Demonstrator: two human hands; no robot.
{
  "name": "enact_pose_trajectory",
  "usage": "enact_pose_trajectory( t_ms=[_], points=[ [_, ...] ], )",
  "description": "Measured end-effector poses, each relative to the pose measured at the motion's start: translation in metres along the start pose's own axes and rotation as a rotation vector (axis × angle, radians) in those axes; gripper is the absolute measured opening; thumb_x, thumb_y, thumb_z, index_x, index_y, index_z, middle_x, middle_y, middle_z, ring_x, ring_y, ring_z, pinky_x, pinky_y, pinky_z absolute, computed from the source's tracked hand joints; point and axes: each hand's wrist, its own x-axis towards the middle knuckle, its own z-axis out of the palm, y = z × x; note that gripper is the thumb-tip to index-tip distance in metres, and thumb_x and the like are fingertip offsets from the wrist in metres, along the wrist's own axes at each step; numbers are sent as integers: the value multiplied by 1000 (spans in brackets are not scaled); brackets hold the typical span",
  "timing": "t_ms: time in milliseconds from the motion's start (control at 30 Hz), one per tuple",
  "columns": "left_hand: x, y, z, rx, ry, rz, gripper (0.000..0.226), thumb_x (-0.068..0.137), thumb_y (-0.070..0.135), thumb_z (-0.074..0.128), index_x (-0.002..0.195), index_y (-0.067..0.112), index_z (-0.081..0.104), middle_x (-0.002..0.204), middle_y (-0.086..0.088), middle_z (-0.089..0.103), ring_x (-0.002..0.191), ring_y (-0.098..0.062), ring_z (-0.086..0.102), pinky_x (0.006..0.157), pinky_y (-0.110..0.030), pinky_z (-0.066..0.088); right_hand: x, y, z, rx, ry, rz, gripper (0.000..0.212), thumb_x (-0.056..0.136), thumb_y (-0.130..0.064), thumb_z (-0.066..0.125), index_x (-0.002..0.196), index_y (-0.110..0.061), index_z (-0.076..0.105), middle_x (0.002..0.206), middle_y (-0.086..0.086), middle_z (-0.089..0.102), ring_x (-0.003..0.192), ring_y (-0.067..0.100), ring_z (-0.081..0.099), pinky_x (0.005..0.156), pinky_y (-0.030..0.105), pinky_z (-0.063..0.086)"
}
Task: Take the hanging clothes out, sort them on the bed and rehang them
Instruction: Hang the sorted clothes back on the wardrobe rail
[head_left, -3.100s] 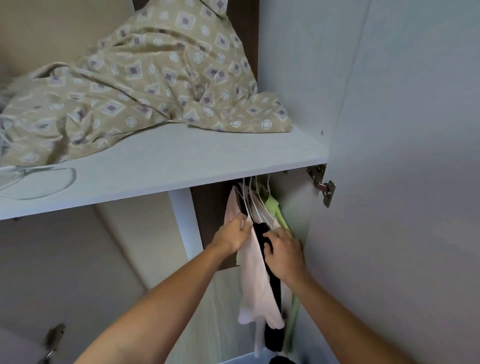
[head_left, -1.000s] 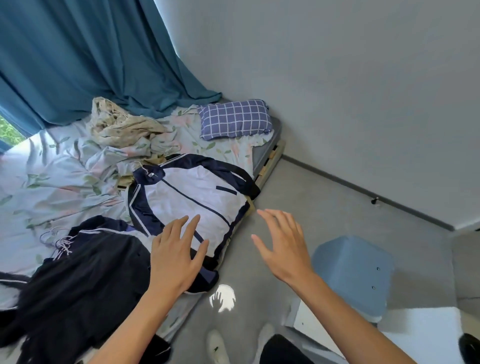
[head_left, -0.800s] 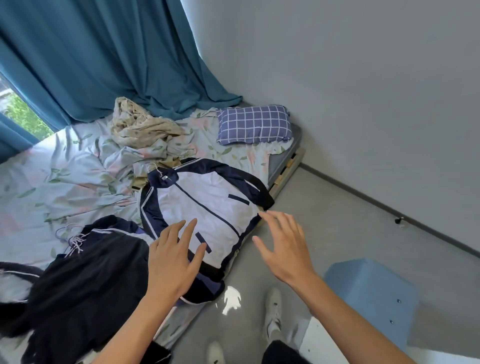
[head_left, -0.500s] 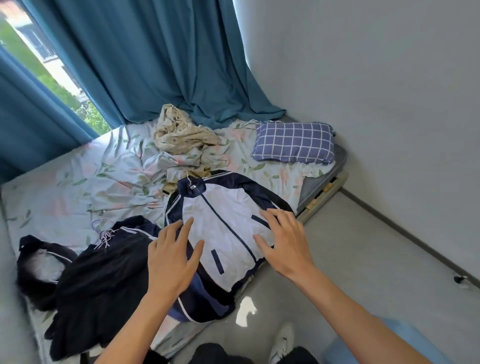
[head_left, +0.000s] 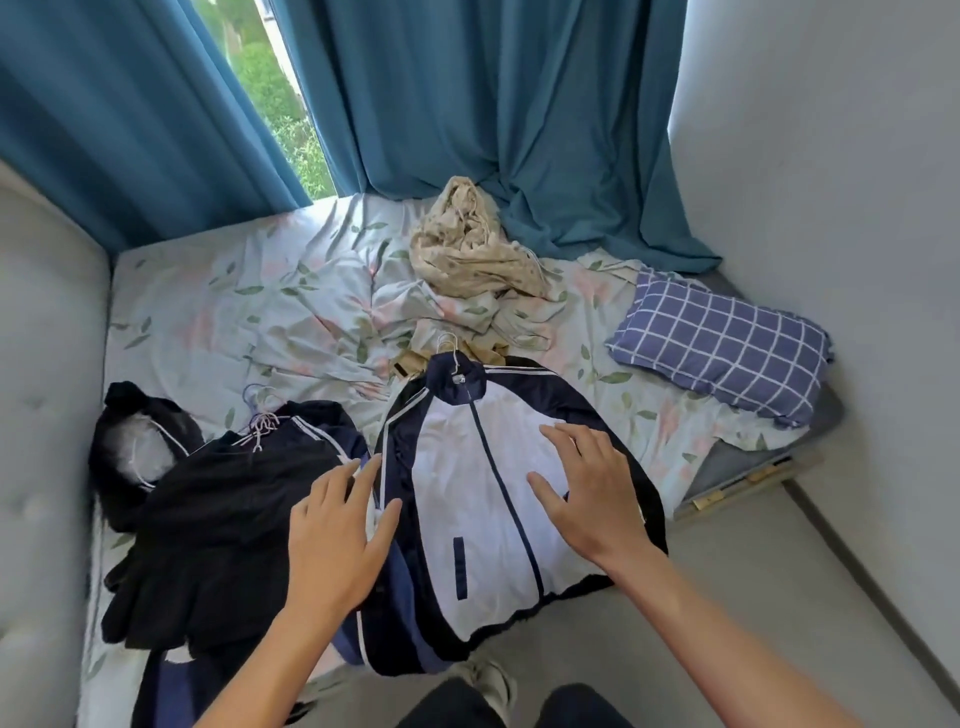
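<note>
navy-and-white jacket (head_left: 483, 499), black garment (head_left: 218, 525), blue checked pillow (head_left: 722, 348), teal curtains (head_left: 467, 104).

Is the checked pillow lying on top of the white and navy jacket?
No: the checked pillow lies on the bed sheet to the right of the white and navy jacket, apart from it.

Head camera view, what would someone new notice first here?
The white and navy zip jacket lies spread face up at the near edge of the bed, with the left hand and right hand open over it. Left of it sits a heap of black clothes on hangers. Behind, a teal curtain hangs, and a blue checked pillow rests at the right.
</note>
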Motion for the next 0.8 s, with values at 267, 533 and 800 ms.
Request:
enact_pose_trajectory(
  t_ms=[267,533,800],
  points=[
    [93,-8,65,4,-81,-65,68,102,63,32,155,25,49,143,4,57,135,-20,50,97,-41,49,97,57,56,-47,-153,-27,61,94,-61,47,147,-31,48,145,-12,48,138,14,41,111,44,41],
    [191,-11,199,3,-95,-120,68,101,58,37,153,17,48,135,-4,60,123,-29,57,87,-46,53,225,148,171,-83,-285,-74,63,95,-55,56,150,-26,46,151,-8,45,142,17,38,114,42,39],
    [305,-41,332,-80,-179,-242,60,107,51,46,161,26,38,149,-6,50,135,-31,49,96,-47,48,337,210,291,-121,-431,-138,69,96,-55,58,158,-32,37,159,-3,38,147,23,31,116,46,38]
  ],
)
